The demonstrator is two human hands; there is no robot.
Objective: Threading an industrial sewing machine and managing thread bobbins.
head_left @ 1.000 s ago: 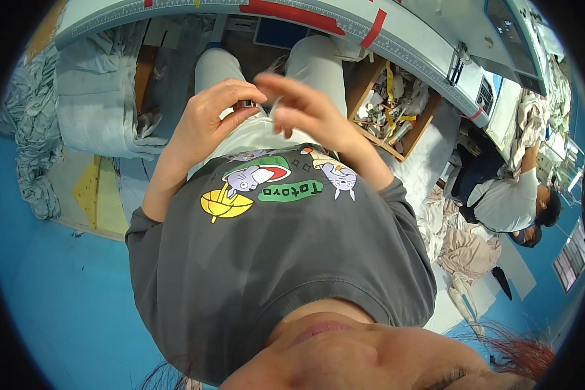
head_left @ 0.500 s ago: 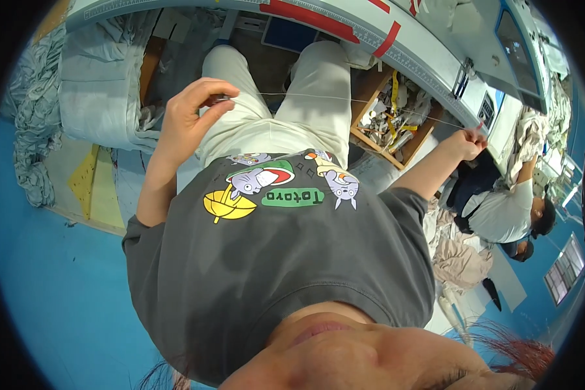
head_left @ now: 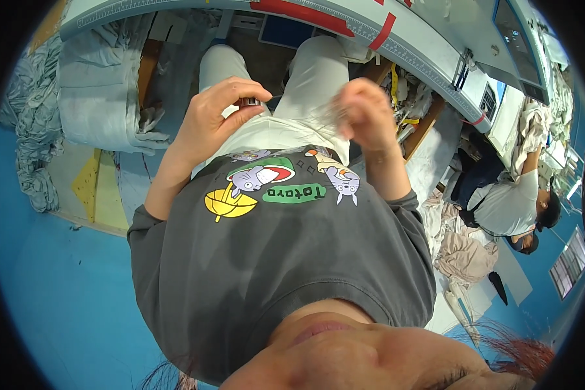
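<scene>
My left hand (head_left: 220, 109) is raised above my lap, thumb and forefinger pinching a small dark metal bobbin (head_left: 249, 102). My right hand (head_left: 370, 116) is opposite it, fingers curled and smeared by motion. Faint strands of pale thread (head_left: 331, 113) show in a blur beside the right fingertips. How the thread lies between the two hands is hard to make out. Below both hands are my pale trousers (head_left: 318, 81) and my grey printed T-shirt (head_left: 279, 253).
A sewing machine table edge with a ruler strip (head_left: 416, 62) and red tape (head_left: 305, 16) curves ahead. Under it sits a wooden drawer (head_left: 424, 127) of scraps and a yellow tape measure. Pale cloth (head_left: 97, 97) is piled at left. Another person (head_left: 507, 205) works at right.
My right hand has come in from the far right toward the left hand, and the thread that was stretched straight between them is slack. The left hand has shifted slightly right.
</scene>
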